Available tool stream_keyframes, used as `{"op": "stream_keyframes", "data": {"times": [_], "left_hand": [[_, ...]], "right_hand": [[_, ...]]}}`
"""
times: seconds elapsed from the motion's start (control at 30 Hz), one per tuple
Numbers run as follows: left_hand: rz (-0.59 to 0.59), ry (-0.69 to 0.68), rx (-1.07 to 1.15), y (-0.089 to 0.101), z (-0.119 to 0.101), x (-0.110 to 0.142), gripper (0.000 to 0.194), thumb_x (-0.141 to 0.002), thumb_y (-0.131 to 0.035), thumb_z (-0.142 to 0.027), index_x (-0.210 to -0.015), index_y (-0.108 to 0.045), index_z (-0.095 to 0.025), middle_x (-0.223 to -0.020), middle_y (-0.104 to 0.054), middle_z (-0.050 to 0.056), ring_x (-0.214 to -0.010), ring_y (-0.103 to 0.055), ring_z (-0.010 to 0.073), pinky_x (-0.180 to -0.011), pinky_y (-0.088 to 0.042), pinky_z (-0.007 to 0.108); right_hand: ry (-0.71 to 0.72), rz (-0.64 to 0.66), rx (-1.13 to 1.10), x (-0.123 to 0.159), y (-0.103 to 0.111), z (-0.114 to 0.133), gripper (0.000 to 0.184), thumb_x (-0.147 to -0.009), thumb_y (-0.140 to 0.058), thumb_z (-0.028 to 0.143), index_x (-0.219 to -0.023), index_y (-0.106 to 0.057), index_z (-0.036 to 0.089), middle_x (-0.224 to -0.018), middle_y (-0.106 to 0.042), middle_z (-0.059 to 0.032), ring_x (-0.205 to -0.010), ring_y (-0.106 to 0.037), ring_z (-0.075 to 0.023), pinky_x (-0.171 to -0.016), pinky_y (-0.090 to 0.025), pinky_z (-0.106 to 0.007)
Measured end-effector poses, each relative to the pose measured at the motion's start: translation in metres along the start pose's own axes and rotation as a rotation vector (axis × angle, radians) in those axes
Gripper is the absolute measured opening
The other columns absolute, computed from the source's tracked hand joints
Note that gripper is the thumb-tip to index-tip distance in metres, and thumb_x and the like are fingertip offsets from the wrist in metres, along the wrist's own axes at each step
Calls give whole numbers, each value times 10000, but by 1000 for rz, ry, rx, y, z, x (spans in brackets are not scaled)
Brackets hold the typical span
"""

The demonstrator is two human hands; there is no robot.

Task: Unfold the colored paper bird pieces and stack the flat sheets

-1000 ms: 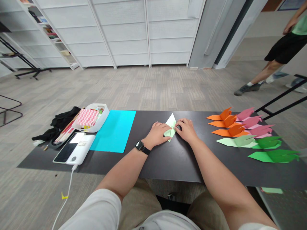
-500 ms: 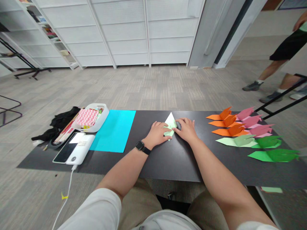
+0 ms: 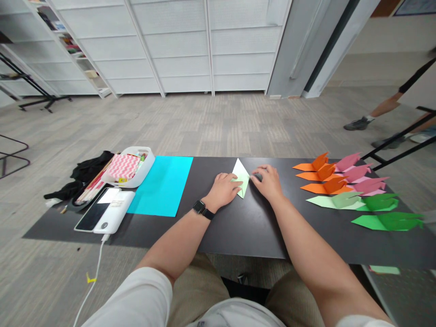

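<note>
Paper [image 3: 242,174] is best kept flat under the spread left hand [image 3: 223,189] while creases are pressed; the right hand [image 3: 269,184] is curled alongside, its grip unclear.

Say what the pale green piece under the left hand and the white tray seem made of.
The pale green piece: likely matte paper, given its thin, straight creased edges. The white tray: probably smooth plastic, judging by its rounded corners, though coated metal is possible.
</note>
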State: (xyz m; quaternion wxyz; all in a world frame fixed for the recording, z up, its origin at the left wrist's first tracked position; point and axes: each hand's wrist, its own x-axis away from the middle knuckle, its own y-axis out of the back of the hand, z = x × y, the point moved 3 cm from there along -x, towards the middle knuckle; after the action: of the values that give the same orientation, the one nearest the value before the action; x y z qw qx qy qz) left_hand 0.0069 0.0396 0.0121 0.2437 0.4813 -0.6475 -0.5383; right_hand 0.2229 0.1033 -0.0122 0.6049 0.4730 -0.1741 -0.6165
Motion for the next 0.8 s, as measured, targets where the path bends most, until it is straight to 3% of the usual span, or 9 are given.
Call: {"op": "stream_keyframes", "data": {"times": [0.2,0.43,0.8], "left_hand": [[-7,-11,-32,-1,0,0,319,-1044,-573,-378,-1308,-751,-374,-1370,-662,38,-1224,-550,278,-1130,-388,488],[0,4,-23,-1,1,1,314,-1033,-592,-375,-1303,-752,-378,-1381,-654,34,-1237,-548,278,-1150,-386,494],[-8,11,-14,-1,2,1,315,-1038,-579,-372,-1299,-756,-372,-1388,-654,21,-1240,-548,269,-1144,-397,485]], "right_hand": [[69,54,19,3,-10,8,98,-914,-729,361,-932,-801,298,-1265,-642,-74,-1253,-579,-325,-1224,-268,-664],[76,133,68,6,-5,10,130,-911,-743,392,-982,-790,295,-1302,-642,-81,-1279,-574,-345,-1213,-252,-735],[168,328,168,19,7,22,542,-816,-802,582,-1250,-696,273,-1493,-566,-149,-1398,-515,-418,-1216,-221,-790]]}}
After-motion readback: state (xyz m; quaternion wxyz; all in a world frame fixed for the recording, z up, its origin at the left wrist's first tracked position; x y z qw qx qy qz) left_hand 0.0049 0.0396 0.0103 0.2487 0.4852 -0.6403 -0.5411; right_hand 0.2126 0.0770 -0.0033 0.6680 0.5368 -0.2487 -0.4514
